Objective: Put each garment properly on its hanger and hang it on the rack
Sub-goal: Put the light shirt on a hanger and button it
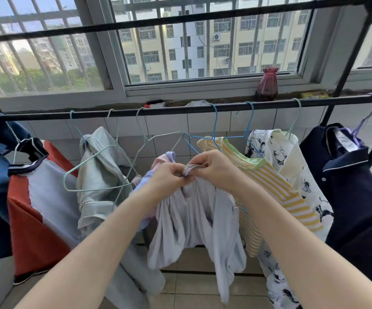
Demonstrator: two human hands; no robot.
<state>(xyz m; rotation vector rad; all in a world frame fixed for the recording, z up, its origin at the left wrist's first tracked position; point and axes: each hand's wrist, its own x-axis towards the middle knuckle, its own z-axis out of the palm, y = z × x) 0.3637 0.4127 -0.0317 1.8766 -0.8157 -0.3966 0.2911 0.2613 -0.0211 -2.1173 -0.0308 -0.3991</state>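
Head cam, looking down at the black rack rail [180,109], and I'll place everything off that. Biggest stuff first: several garments already hang under the rail, a red and grey top [40,204] near its left end, a pale green shirt [100,175] next along, then toward the right a yellow striped tee [269,186], a floral shirt [292,166] and a navy shirt [354,186] by the right end.

Below the middle of the rail is the one being worked on, a pale lavender-grey garment [194,219], bunched at the top and drooping in loose folds. Looks thin, soft and light, zero stiffness, so it'll sag wherever it isn't held. I'd go for the neckline or shoulder seams and spread it.

An empty green wire hanger [96,172] hangs tilted off the rail just left of it, probably springy and easy to snag.

Left hand [169,177] and right hand [214,168] are touching, both pinching the gathered top edge of the fabric.
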